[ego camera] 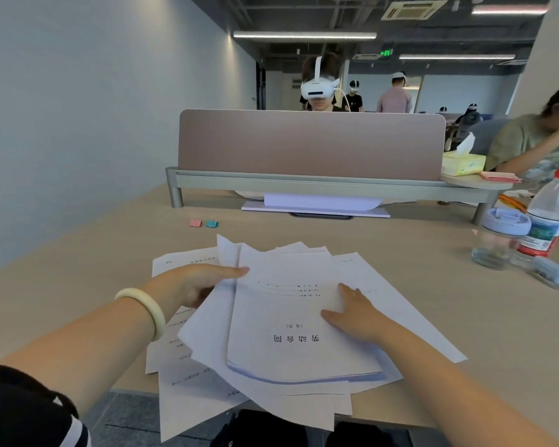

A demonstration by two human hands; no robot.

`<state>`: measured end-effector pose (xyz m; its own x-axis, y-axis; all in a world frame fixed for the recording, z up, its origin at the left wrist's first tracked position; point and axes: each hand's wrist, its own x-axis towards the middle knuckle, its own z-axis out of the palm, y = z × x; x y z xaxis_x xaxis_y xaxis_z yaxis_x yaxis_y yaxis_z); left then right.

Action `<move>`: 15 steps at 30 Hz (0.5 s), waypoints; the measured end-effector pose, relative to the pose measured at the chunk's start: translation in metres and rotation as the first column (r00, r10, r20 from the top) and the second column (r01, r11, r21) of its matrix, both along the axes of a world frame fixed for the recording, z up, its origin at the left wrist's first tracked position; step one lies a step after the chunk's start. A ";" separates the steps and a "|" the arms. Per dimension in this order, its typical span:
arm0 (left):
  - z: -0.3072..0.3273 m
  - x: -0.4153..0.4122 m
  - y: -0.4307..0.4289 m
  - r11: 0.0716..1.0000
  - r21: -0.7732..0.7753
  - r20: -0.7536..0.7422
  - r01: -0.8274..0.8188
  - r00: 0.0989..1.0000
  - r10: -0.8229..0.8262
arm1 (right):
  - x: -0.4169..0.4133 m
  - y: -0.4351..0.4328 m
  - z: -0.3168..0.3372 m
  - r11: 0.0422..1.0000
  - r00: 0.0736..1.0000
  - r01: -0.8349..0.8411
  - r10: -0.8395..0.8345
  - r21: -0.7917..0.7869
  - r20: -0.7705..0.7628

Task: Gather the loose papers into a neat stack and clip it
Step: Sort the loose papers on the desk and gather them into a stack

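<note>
Head view shows the pale bench (433, 285) with the loose papers (291, 337) fanned at its near edge, some overhanging; thin, floppy and slippery, they are best squeezed from both side edges. On them, the left hand (191, 285) curls its grip around the left edges, the right hand (355, 314) lies flat and open. Beyond the papers sit the pink binder clip (195, 223) and teal binder clip (211, 224).
</note>
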<state>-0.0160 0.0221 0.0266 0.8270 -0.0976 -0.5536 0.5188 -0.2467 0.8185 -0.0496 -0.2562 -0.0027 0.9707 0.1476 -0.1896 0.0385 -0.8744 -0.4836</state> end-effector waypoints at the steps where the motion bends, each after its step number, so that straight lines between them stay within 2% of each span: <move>1: -0.001 0.000 -0.005 0.998 0.032 -0.008 0.045 0.999 -0.044 | -0.001 0.000 0.002 0.999 1.000 -0.006 0.006 0.049 -0.011; 5: -0.001 -0.004 -0.022 0.986 0.143 0.068 0.086 0.993 -0.096 | -0.003 -0.005 0.006 0.971 0.998 0.013 0.003 0.237 -0.067; 9: -0.007 -0.005 -0.030 0.976 0.220 0.299 0.009 0.951 -0.076 | 0.000 -0.024 0.009 0.882 0.991 0.102 -0.049 0.459 -0.127; 13: 0.012 -0.016 -0.022 1.000 0.019 0.478 0.004 0.878 -0.012 | 0.010 -0.048 0.013 0.819 0.973 0.208 -0.229 0.534 -0.028; 15: 0.026 -0.021 -0.009 0.992 -0.112 0.552 0.052 0.834 0.019 | 0.014 -0.058 0.022 0.767 0.963 0.216 -0.271 0.604 0.000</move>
